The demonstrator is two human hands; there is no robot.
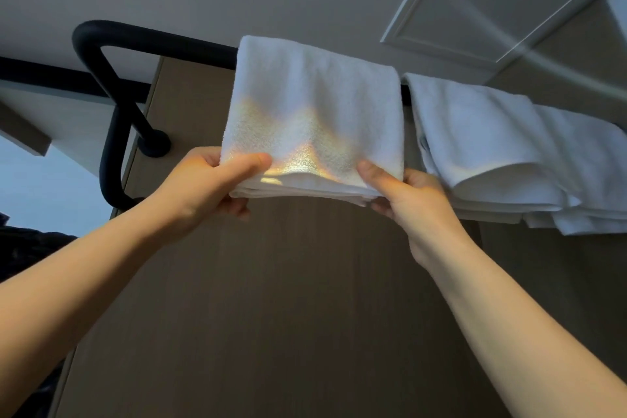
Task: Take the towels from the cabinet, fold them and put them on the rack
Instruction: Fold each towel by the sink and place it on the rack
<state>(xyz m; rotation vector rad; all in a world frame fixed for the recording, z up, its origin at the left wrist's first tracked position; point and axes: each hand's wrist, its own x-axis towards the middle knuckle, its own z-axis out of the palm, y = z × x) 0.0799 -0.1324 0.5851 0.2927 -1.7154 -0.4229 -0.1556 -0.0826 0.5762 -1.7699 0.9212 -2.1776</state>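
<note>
Both hands, left [203, 187] and right [407, 193], pinch the folded towel [315, 105] draped over the rack [142, 41]; uneven pulling could drag it off.

I find no readable text, label, brand, number or sign in view. Checked towel [315, 105], second towel [492, 139], rack [152, 40]: all blank.

1. Rack [153, 41]: the stretch of bar behind the folded towel [315, 95] is hidden.
2. Left hand [200, 187] and right hand [414, 197]: the fingers under the folded towel's lower edge are mostly covered.
3. Rightmost towel [590, 180]: cut off by the right edge.
4. Dark object [23, 248]: cut off by the left edge and too dark to identify.
</note>
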